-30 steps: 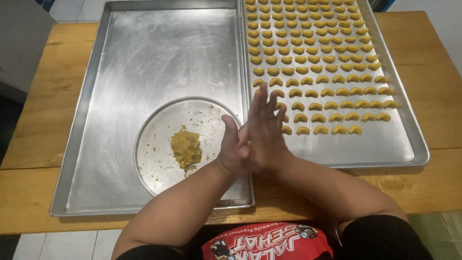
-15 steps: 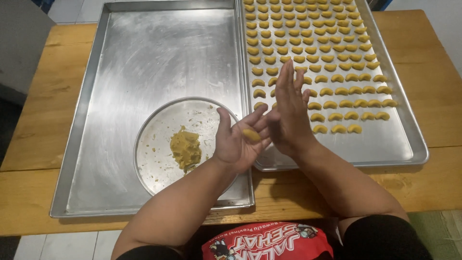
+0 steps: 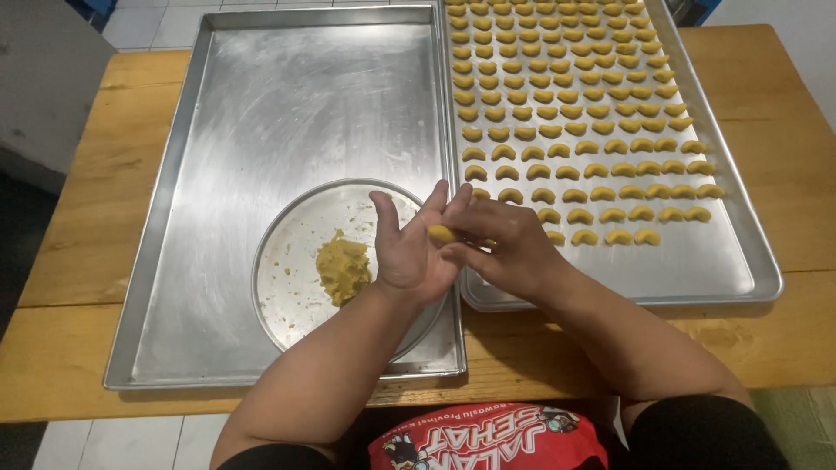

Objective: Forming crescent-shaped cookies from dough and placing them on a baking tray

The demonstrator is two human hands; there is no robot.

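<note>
Forearms reach up from the near edge of the wooden bench (image 3: 78,261) and meet between two metal trays. Left hand (image 3: 409,252) is open, palm up and fingers spread, above the right edge of a round metal plate (image 3: 296,235). Right hand (image 3: 509,244) lies just beside it, fingertips pinching a small yellow dough piece (image 3: 441,233) against the left fingers. On the plate sits a lump of yellow dough (image 3: 342,270) with crumbs about it, close to the left wrist. The plate rests in the near part of the left tray (image 3: 261,113), whose far part is bare metal. Beyond the right hand, the right tray (image 3: 731,261) carries rows of curved dough pieces (image 3: 575,113) running to its far end.
</note>
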